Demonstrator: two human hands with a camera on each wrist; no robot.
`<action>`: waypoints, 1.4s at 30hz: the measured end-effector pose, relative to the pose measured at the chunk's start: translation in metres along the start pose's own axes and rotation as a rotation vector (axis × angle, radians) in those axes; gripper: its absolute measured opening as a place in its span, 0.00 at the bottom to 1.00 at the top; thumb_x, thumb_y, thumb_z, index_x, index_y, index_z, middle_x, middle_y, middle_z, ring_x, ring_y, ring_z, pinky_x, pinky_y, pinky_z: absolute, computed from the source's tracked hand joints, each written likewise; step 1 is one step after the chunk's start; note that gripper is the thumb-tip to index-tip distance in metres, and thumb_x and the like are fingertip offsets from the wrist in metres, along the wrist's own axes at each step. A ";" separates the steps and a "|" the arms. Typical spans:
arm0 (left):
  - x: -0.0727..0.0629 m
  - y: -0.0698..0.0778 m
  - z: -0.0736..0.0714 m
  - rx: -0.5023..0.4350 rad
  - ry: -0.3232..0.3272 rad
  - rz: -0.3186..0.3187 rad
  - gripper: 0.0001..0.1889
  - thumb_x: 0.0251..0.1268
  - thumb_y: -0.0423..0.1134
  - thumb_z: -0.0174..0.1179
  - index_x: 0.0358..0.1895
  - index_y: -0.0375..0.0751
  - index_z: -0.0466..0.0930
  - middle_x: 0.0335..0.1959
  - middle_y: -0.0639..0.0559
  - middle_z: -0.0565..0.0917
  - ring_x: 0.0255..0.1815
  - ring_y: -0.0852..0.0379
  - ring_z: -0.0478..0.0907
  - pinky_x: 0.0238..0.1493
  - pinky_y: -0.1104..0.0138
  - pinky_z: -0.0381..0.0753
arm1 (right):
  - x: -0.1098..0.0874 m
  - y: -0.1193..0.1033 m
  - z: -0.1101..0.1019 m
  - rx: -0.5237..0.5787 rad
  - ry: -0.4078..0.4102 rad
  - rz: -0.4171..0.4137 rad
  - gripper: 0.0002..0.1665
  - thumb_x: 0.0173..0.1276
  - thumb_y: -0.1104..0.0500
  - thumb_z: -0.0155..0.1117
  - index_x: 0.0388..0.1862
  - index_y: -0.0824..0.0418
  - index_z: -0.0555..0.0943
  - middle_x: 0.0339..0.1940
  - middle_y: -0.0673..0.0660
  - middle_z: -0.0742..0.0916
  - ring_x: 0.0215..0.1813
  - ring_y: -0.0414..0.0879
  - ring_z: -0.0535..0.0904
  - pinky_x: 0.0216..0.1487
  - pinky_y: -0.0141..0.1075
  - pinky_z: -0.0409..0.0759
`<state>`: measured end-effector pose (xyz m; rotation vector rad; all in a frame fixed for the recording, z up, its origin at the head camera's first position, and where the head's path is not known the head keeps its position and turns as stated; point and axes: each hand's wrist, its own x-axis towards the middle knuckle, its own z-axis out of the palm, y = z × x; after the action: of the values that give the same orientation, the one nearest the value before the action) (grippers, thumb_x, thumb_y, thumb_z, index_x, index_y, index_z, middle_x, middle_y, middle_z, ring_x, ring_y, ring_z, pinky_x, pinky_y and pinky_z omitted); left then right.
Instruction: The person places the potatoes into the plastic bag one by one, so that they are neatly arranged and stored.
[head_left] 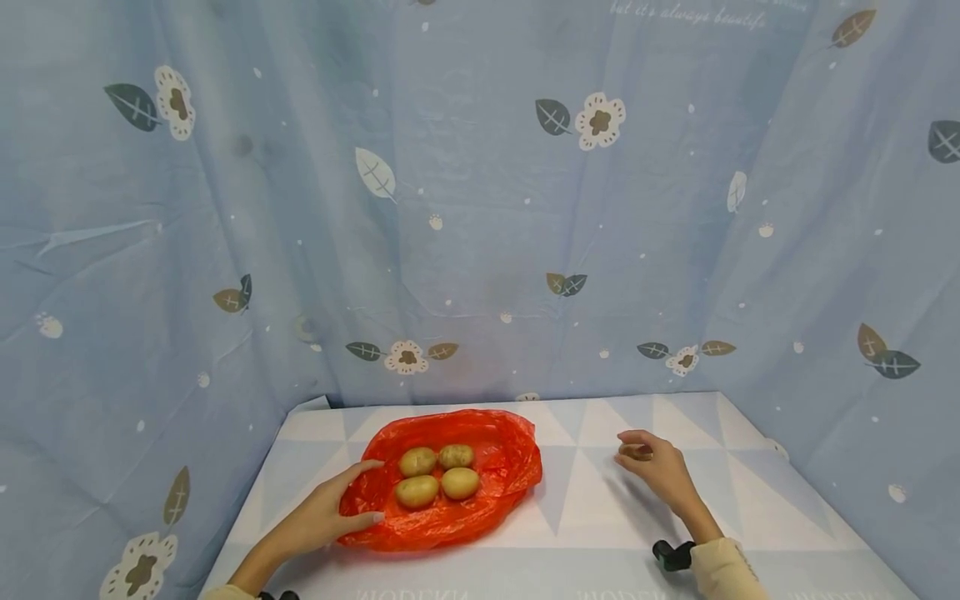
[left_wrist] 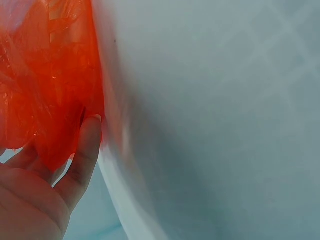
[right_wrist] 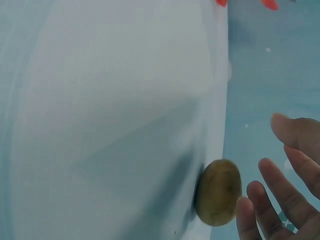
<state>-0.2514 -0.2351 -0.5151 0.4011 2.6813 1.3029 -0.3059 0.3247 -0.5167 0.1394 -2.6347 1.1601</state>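
Observation:
A red plastic bag (head_left: 510,500) lies spread open on the left half of the table, with several yellow-brown potatoes (head_left: 417,492) in it. My left hand (head_left: 330,504) holds the bag's left end, thumb along its near side and fingers at the far side; in the left wrist view the red film bunches between them. To the right of the bag, my right hand (head_left: 663,473) is over a single potato (right_wrist: 218,192), fingers spread and loosely bent. That potato sits on the table beside the fingertips, mostly hidden behind the hand in the head view.
The table (head_left: 585,517) has a pale cloth with blue-grey triangles. A blue curtain (head_left: 480,250) printed with leaves and flowers hangs behind it and along both sides. A dark wrist device (head_left: 672,556) sits by the right sleeve.

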 end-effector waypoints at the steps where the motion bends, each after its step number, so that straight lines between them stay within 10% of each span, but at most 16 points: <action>1: 0.000 0.000 0.000 0.000 -0.001 0.002 0.42 0.60 0.53 0.75 0.75 0.46 0.67 0.71 0.37 0.72 0.67 0.37 0.73 0.56 0.44 0.83 | 0.000 0.002 -0.002 -0.010 0.012 -0.003 0.23 0.65 0.56 0.77 0.58 0.59 0.84 0.50 0.58 0.90 0.50 0.53 0.84 0.48 0.39 0.82; 42: -0.001 -0.001 -0.001 -0.016 -0.023 -0.006 0.42 0.59 0.52 0.75 0.75 0.44 0.67 0.70 0.36 0.73 0.64 0.38 0.75 0.52 0.48 0.86 | 0.009 0.040 -0.006 0.036 -0.057 0.211 0.36 0.64 0.52 0.79 0.65 0.69 0.78 0.60 0.68 0.83 0.56 0.57 0.80 0.51 0.39 0.79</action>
<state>-0.2513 -0.2365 -0.5148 0.4036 2.6500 1.3090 -0.3207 0.3563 -0.5383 -0.1031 -2.7315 1.2879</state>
